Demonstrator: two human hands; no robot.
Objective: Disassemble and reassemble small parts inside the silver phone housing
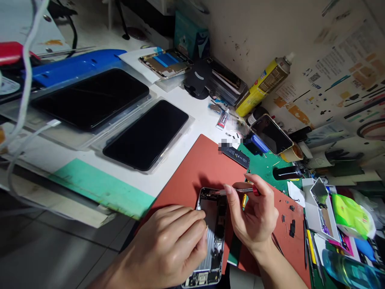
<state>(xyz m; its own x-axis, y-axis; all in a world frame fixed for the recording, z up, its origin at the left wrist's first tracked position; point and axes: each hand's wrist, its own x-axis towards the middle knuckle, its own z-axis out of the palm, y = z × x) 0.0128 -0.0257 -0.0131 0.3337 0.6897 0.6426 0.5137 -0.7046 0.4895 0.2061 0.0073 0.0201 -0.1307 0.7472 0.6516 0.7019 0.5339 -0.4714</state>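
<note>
An opened phone housing [212, 245], its metal tray and inner parts exposed, lies at the near edge of a reddish-brown mat [183, 176]. My left hand [177, 237] is curled over its left side, fingers closed, and hides that edge. My right hand [255, 212] pinches a slim screwdriver [245, 189] with a red part between thumb and fingers. The screwdriver lies nearly level, and its tip end reaches the housing's top edge. Beneath my right hand a gold-coloured shaft [244, 200] shows in part. A black phone battery [236, 155] rests at the mat's far edge.
Two dark-screened phones [147, 134] lie on clear plastic boxes at left. Small dark parts [292, 228] sit on the mat's right side. Behind stand a yellow spray can [263, 86] and a propped phone [272, 133]. A white tray [320, 208] and a blue bottle [349, 269] are at right.
</note>
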